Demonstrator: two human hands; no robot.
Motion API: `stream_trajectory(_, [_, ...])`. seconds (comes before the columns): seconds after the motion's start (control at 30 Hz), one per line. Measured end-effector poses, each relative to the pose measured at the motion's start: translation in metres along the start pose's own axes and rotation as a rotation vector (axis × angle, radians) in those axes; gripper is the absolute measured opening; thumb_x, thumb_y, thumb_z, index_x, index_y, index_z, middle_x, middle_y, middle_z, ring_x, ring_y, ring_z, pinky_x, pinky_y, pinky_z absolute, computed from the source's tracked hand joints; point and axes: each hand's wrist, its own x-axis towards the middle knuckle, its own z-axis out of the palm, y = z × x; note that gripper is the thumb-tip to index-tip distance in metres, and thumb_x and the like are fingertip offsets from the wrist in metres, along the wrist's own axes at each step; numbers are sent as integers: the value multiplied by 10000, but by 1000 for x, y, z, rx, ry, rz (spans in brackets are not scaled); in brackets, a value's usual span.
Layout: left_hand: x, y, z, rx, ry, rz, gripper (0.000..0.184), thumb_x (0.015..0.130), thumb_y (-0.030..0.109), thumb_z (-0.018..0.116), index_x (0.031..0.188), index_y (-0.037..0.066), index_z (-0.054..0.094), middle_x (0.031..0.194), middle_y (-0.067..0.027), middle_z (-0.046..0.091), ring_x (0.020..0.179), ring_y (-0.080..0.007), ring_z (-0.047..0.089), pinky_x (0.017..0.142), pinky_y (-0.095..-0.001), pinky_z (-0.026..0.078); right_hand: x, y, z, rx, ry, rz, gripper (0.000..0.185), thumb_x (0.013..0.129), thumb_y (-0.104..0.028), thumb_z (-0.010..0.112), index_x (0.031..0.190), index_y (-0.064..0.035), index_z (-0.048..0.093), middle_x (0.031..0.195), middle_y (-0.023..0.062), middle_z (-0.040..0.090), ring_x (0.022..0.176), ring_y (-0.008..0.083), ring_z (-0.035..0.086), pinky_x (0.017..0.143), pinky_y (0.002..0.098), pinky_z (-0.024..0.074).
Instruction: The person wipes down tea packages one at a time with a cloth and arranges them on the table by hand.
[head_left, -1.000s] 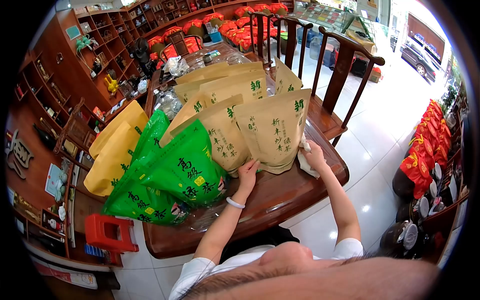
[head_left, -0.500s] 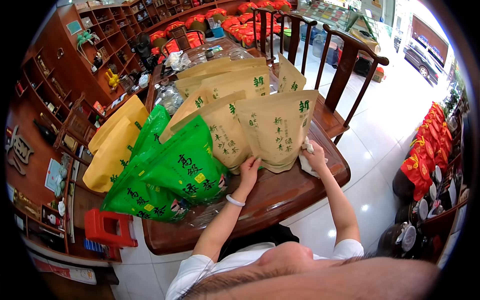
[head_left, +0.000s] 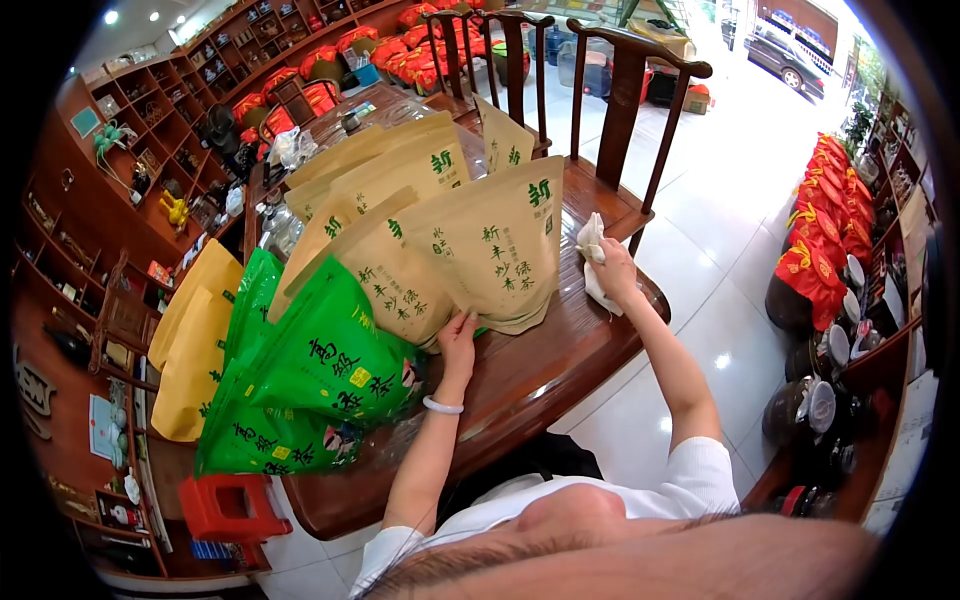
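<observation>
My left hand [head_left: 458, 345] pinches the lower left corner of the front brown paper pouch [head_left: 490, 245], which stands upright on the dark wooden table [head_left: 540, 365]. My right hand [head_left: 612, 268] holds a crumpled white cloth [head_left: 592, 262] near the table's right edge, apart from the pouch. More brown pouches [head_left: 375, 275] stand behind and to the left. Green pouches [head_left: 335, 350] lean beside my left forearm, and yellow pouches [head_left: 200, 340] stand at the far left.
Wooden chairs [head_left: 625, 110] line the table's far right side. A red stool [head_left: 228, 510] stands on the floor at lower left. Jars with red covers [head_left: 812, 265] stand along the right. Shelves [head_left: 165, 100] run along the left wall, and a clear plastic bag [head_left: 292, 148] lies farther back.
My right hand has moved up and away from the front pouch with the cloth. My left hand stays at the pouch's lower corner. The view has turned to the right.
</observation>
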Motion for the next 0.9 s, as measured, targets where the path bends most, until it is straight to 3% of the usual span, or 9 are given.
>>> stream_trajectory(0.23, [13,34,15,-197,61,113,158,866,102,551,962,-14,600,871,1,604,781,-62,519,699,-204,403,-9,-10,4,16,71,-81,274,723,-149,598,986,-77,574,1023,89,546,947,297,500,808,390,428])
stream_trajectory(0.33, [31,49,13,-247,57,-8,104,863,84,547,910,9,604,836,6,597,753,-58,515,681,-203,401,-9,-13,1,34,52,-71,252,729,-153,590,971,-85,577,1018,88,548,945,297,501,805,390,428])
stream_trajectory(0.4, [36,57,23,-382,24,208,68,857,68,549,882,27,597,808,5,590,740,-70,521,685,-205,409,-8,-11,2,52,47,-67,232,735,-157,582,957,-91,581,1002,85,553,942,298,505,800,391,428])
stream_trajectory(0.5, [32,57,28,-353,110,314,122,852,89,571,902,-11,617,824,-1,595,715,-57,511,643,-201,404,-9,-7,5,74,70,-64,228,739,-159,577,954,-85,579,1002,87,555,948,296,506,796,393,427])
stream_trajectory(0.7, [-9,159,34,-417,248,369,103,857,85,562,909,4,600,863,-42,616,761,-102,556,694,-240,445,-20,-19,10,329,195,-61,123,768,-145,558,822,-43,599,883,146,589,763,328,564,708,410,452])
stream_trajectory(0.73, [-13,177,32,-467,278,364,117,863,96,556,921,0,591,872,-46,615,766,-109,559,701,-246,449,-35,-36,11,331,254,-237,142,760,-161,586,835,-40,588,899,152,590,732,331,572,687,418,455])
stream_trajectory(0.8, [-18,208,31,-448,295,455,139,869,105,549,941,-9,583,888,-52,616,780,-115,561,714,-250,452,-79,-82,18,491,-23,-225,266,674,-150,656,915,-65,582,952,145,581,887,320,541,736,395,447])
stream_trajectory(0.87, [-19,220,30,-422,305,542,162,875,115,541,961,-18,576,904,-58,617,794,-121,563,727,-255,455,-106,-120,16,235,-360,-677,309,653,-89,638,958,-104,597,968,110,572,894,284,533,761,398,443])
stream_trajectory(0.9, [-19,223,30,-415,297,571,172,879,120,537,965,-24,574,916,-61,616,808,-123,561,736,-254,453,-110,-137,0,237,-280,-832,329,654,-52,602,977,-115,599,974,108,570,906,278,537,777,403,439])
